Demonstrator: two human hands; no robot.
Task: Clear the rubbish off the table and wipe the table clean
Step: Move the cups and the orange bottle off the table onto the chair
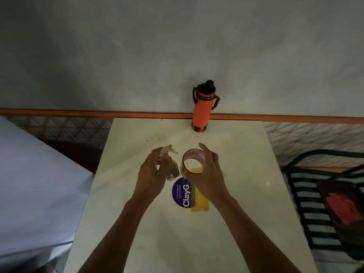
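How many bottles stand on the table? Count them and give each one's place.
1. The orange bottle with a black cap stands upright at the far edge of the table, against the wall, beyond both hands. No other shows; the hands may hide something small.

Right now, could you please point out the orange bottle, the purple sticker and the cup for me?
orange bottle [200,111], head view, on the middle of its body.
purple sticker [182,193], head view, on its printed face.
cup [194,162], head view, on the inside near its rim, held by the right hand [206,174].
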